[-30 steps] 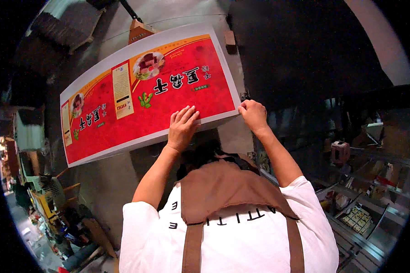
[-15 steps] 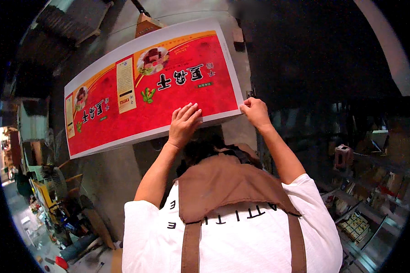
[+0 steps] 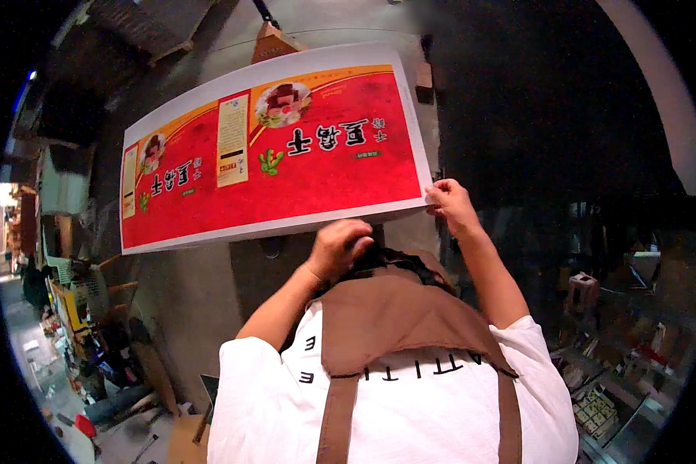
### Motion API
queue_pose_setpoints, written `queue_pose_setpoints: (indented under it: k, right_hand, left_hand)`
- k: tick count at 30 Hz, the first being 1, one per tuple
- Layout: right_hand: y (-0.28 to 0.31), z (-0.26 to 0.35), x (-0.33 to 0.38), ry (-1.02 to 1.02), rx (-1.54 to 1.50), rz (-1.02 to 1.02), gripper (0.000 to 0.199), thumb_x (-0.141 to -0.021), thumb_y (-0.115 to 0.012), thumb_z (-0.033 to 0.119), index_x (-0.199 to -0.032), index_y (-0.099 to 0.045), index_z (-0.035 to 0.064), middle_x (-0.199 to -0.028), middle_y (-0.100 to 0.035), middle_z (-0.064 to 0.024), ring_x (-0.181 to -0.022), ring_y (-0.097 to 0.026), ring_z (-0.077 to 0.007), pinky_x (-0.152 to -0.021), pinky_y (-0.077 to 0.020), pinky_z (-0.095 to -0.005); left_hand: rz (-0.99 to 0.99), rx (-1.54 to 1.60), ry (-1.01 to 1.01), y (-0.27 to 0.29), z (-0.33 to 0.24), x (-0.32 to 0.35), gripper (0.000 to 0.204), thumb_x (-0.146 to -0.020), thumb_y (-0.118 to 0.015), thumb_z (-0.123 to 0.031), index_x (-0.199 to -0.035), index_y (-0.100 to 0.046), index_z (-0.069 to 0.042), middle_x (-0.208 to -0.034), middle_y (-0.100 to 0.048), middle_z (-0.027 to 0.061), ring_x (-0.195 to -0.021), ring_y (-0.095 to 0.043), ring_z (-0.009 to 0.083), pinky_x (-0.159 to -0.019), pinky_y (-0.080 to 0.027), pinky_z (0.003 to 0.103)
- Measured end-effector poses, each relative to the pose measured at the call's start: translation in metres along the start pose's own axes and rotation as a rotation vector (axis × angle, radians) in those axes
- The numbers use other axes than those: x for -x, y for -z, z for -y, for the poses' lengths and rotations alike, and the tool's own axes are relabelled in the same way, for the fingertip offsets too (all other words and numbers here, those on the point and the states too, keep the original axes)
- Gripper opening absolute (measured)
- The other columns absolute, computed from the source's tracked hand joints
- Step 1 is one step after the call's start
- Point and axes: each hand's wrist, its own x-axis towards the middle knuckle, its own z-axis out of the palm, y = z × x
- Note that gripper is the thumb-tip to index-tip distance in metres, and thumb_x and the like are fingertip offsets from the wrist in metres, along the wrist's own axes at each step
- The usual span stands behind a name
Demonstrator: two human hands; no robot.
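Observation:
A large red and yellow printed sheet with white margins lies in front of me, its printed characters upside down from here. White layers show beneath its near edge, but I cannot tell how many. At the sheet's near right corner, my right hand pinches the edge between thumb and fingers. My left hand is just off the near edge, between the sheet and my body. Its fingers are loosely curled with the thumb apart, and nothing shows in it.
A brown wooden block stands behind the sheet's far edge. Dark machinery or shelving fills the right side, with a pale pinkish container on it. Tools and rolled material clutter the lower left floor. A grey surface extends below the sheet.
My left hand has come off the sheet's face, back toward my body, and its fingers have curled. My right hand keeps the corner. The sheet appears shifted slightly right in view.

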Motion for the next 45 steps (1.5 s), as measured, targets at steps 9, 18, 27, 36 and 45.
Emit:
queue_pose_setpoints:
  k: [9, 18, 27, 36, 45]
  right_hand:
    - [-0.003, 0.044, 0.026, -0.012, -0.214, 0.213, 0.030, -0.085, -0.053, 0.022, -0.106, -0.054, 0.0015, -0.094, -0.061, -0.0059, -0.080, -0.059, -0.0157, -0.068, -0.0483, -0.0299]
    - [0.005, 0.010, 0.018, -0.164, -0.301, 0.098, 0.037, -0.082, -0.055, 0.033, -0.106, -0.053, 0.0041, -0.095, -0.060, -0.0051, -0.078, -0.059, -0.0172, -0.063, -0.0478, -0.0282]
    - [-0.034, 0.055, 0.045, -0.054, -0.326, -0.052, 0.043, -0.087, -0.048, 0.037, -0.112, -0.052, 0.0022, -0.108, -0.058, -0.0080, -0.093, -0.058, -0.0193, -0.072, -0.0482, -0.0323]
    - [-0.094, 0.146, 0.044, -0.165, 0.353, -0.084, 0.045, -0.082, -0.052, 0.045, -0.097, -0.054, 0.0024, -0.077, -0.062, -0.0060, -0.060, -0.060, -0.0164, -0.052, -0.0475, -0.0271]
    - [-0.108, 0.181, 0.019, -0.032, 0.117, -0.072, 0.042, -0.080, -0.054, 0.037, -0.104, -0.054, 0.0026, -0.088, -0.062, -0.0081, -0.069, -0.061, -0.0176, -0.058, -0.0502, -0.0291]
  left_hand:
    - [-0.768, 1.665, 0.549, 0.020, 0.023, 0.007, 0.055, -0.083, -0.055, -0.041, -0.124, -0.040, -0.008, -0.120, -0.050, 0.0064, -0.110, -0.047, 0.0221, -0.096, -0.035, 0.039]
    - [-1.256, 1.224, 0.352, 0.266, 0.138, 0.148, 0.045, -0.088, -0.042, -0.039, -0.118, -0.045, -0.006, -0.119, -0.051, 0.0082, -0.111, -0.047, 0.0235, -0.095, -0.038, 0.040]
    - [-1.110, 1.049, 0.720, 0.506, 0.220, 0.261, 0.048, -0.083, -0.051, -0.046, -0.111, -0.052, -0.007, -0.110, -0.057, 0.0070, -0.101, -0.053, 0.0226, -0.089, -0.043, 0.036]
    - [-0.270, 0.776, 1.318, 0.618, 0.251, 0.260, 0.040, -0.077, -0.060, -0.035, -0.104, -0.058, -0.005, -0.094, -0.063, 0.0076, -0.086, -0.061, 0.0176, -0.063, -0.051, 0.032]
    - [-0.129, 0.701, 1.174, 0.614, 0.214, 0.178, 0.055, -0.070, -0.068, -0.028, -0.113, -0.049, 0.001, -0.099, -0.061, 0.0113, -0.083, -0.061, 0.0222, -0.066, -0.052, 0.034]
